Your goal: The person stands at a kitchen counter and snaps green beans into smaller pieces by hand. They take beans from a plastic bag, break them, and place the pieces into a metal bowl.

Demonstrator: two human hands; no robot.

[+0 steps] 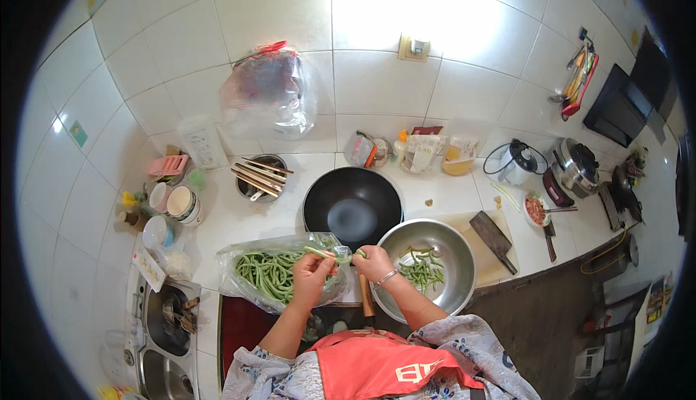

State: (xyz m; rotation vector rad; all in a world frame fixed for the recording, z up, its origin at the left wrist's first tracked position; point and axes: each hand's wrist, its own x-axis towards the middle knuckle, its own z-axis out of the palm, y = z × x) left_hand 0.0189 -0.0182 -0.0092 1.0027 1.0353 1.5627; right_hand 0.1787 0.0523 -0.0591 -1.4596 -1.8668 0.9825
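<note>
My left hand pinches a green bean that points up to the left. Close beside it, my right hand, with a silver bracelet at the wrist, is closed on a short green bean end. Whether the two parts are still joined is hard to see. Under my left hand lies a clear plastic bag full of long green beans. A steel basin to the right holds short bean pieces. Behind my hands sits a black wok, its wooden handle toward me.
A cleaver rests on a cutting board at the right. Chopsticks lie across a pot at the back left. A bowl of chopped meat stands farther right. The sink is at lower left.
</note>
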